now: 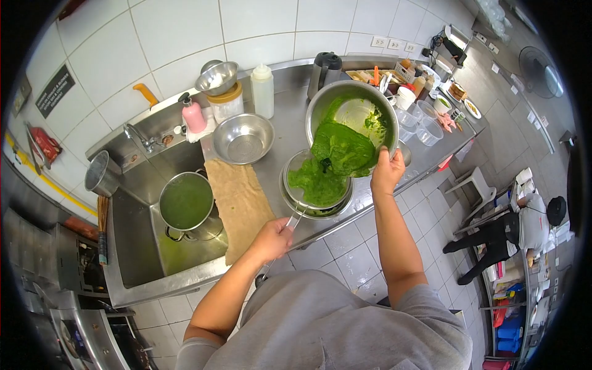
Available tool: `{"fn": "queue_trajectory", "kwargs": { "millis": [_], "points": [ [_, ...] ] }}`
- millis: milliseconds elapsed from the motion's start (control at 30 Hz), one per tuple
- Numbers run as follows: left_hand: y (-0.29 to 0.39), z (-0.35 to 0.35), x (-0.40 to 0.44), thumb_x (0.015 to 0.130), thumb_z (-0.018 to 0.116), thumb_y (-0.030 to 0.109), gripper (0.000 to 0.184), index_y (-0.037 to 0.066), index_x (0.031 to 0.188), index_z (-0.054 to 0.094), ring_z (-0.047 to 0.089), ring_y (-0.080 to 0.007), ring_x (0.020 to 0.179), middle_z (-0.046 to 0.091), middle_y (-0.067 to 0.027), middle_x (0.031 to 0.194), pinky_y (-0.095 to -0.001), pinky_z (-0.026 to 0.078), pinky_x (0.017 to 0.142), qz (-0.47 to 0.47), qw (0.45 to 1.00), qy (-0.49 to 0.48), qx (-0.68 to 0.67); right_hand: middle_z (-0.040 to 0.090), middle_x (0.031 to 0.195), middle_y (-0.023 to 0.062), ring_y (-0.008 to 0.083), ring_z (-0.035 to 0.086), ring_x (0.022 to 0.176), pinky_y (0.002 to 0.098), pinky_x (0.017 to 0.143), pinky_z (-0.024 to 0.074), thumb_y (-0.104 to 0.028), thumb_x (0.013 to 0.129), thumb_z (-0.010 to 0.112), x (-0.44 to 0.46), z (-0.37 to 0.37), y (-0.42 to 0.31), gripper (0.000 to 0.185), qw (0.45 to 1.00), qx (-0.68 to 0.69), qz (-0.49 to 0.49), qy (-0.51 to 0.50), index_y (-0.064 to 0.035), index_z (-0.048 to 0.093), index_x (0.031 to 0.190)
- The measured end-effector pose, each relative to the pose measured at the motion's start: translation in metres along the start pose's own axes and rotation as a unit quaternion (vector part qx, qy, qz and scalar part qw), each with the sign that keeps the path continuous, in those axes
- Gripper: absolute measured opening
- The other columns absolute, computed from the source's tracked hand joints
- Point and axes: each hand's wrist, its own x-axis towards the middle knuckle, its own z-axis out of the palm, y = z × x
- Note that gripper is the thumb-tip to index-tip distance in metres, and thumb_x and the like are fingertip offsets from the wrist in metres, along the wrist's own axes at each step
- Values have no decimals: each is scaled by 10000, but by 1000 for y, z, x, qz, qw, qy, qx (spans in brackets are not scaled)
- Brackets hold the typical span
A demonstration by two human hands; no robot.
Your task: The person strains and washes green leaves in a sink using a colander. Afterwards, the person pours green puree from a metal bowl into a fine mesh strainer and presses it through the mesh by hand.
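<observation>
My right hand (387, 174) grips the rim of a steel mixing bowl (317, 108), which is tipped steeply toward me. Thick green purée (342, 148) slides out over its lower edge, and smears of it cling to the inside. Below, a mesh strainer (294, 165) has caught a heap of the purée. Closed around the strainer's thin metal handle (298, 213) is my left hand (273, 239). The strainer rests in or over another steel bowl (338, 211), whose contents are mostly hidden.
In the sink (139, 246) at left stands a pot (187, 200) of green liquid. A tan cloth (237, 197) and a steel bowl (243, 139) lie beside it. Clear plastic cups (428, 131) stand to the right. A co-worker (518, 225) bends at shelves far right.
</observation>
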Motion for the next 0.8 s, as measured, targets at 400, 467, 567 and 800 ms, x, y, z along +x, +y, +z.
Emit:
{"fn": "queue_trajectory", "kwargs": {
  "millis": [400, 467, 567, 800],
  "points": [
    [3, 5, -4, 1111, 488, 150, 208, 50, 1222, 633, 426, -83, 470, 538, 6, 723, -259, 346, 412, 11, 1000, -13, 7, 541, 777, -72, 18, 446, 714, 217, 645, 369, -24, 991, 617, 5, -1, -5, 183, 1000, -5, -10, -3, -70, 573, 820],
    [1, 7, -4, 1109, 495, 156, 190, 53, 1189, 633, 441, -82, 485, 541, 6, 721, -256, 351, 414, 8, 1000, -5, 6, 542, 777, -71, 19, 448, 714, 217, 645, 370, -25, 992, 618, 7, -1, -5, 183, 1000, -13, -13, -3, -71, 573, 820],
    [1, 8, -6, 1096, 501, 179, 248, 46, 1252, 641, 442, -78, 483, 531, 4, 703, -258, 356, 417, 4, 1000, -3, 2, 542, 778, -70, 19, 448, 715, 217, 644, 370, -22, 992, 617, 7, 0, -6, 184, 1000, -1, -14, -5, -71, 573, 820],
    [-4, 5, -2, 1112, 492, 160, 194, 57, 1198, 632, 444, -84, 493, 540, 8, 718, -258, 355, 418, 7, 1000, -25, 3, 541, 787, -70, 20, 449, 722, 220, 649, 375, -12, 987, 621, 7, 1, -8, 175, 1000, 3, -11, -6, -67, 579, 826]
  ]
}}
